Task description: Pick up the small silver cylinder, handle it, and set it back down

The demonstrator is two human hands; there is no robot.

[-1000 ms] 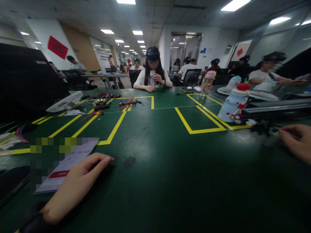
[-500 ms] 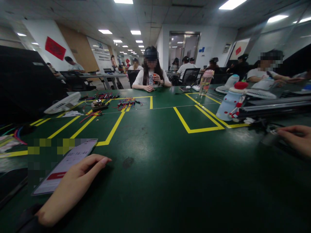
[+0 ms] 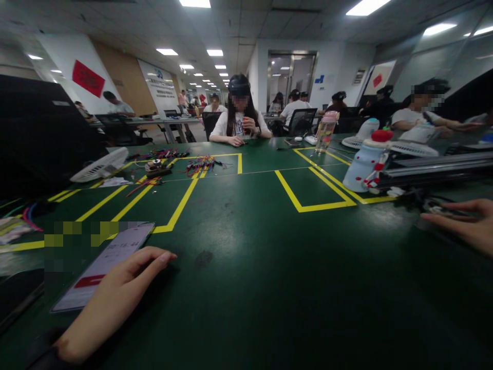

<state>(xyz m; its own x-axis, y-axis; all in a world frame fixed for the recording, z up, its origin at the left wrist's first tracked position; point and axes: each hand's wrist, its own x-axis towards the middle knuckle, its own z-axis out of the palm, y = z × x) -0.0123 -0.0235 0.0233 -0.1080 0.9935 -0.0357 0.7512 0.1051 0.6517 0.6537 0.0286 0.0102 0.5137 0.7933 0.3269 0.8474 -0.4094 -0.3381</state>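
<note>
My left hand rests at the lower left of the head view, partly over a lit phone lying on the green table. Its thumb and forefinger tips come together with nothing visible between them; the other fingers are hidden. At the right edge my right hand has its thumb and forefinger apart, beside dark, blurred small items and cables. No held object can be made out there.
A blue bottle with a red top stands right of centre, by metal rails. Further back is a clear bottle. Coloured wires and a white fan lie left. A person sits opposite.
My right hand's thumb and forefinger have moved apart, and the thumb reaches slightly further left. My left hand has stayed in place.
</note>
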